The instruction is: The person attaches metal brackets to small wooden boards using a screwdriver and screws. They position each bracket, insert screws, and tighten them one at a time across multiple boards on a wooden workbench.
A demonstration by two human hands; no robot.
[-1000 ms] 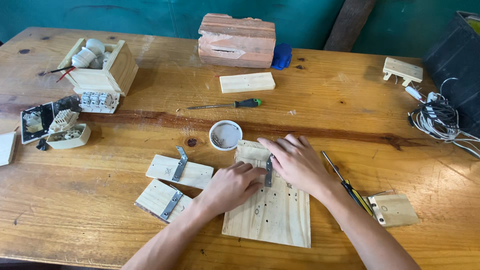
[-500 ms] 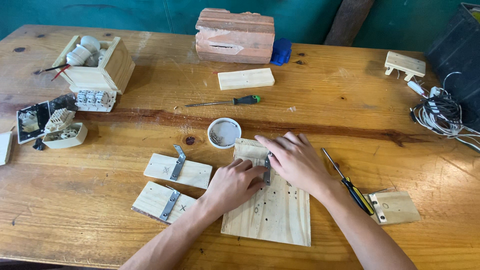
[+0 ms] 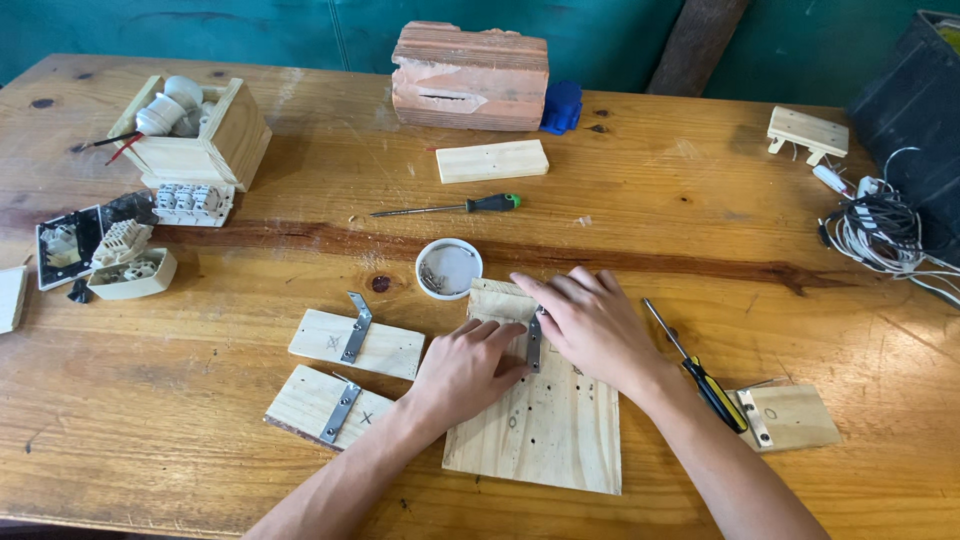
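Head view, my left hand [image 3: 465, 368] and right hand [image 3: 592, 328] both pressing flat, grip released, on metal bracket [image 3: 534, 340], pine board [image 3: 540, 425] beneath, screw dish [image 3: 449, 268] just beside on tabletop [image 3: 200, 460]

No packages, labels, signs or screens on the workbench

The nearest to a container is the open wooden box [image 3: 200, 135] at the table's [image 3: 700, 220] far left, holding white bulbs, and the small round white dish [image 3: 449, 268] of screws mid-table; neither carries a label.

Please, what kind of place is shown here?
Probably a home or hobby workshop: a worn wooden table carries wood blocks with metal brackets, two screwdrivers, a tangle of cables and a brick.
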